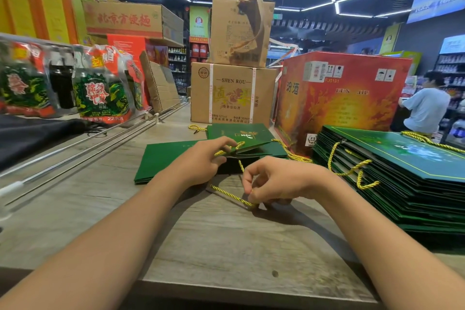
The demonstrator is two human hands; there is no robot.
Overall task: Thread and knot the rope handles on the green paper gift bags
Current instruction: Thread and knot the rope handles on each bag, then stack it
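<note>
Rope, a twisted yellow cord, lies slack on the grey wood-grain desk, its long axis running from the right hand up and leftward. That nearer grip pinches the rope's near end at its fingertips. Just beyond, the left hand holds down the flat, matte green bag and pinches cord at its rim. Farther right sits a stack of bags.

Two bare forearms, no sleeves in view.

The left hand and right hand carry no gloves, rings, watch or wristbands; both arms enter from about 6 o'clock, uncovered to the frame's lower edge.
</note>
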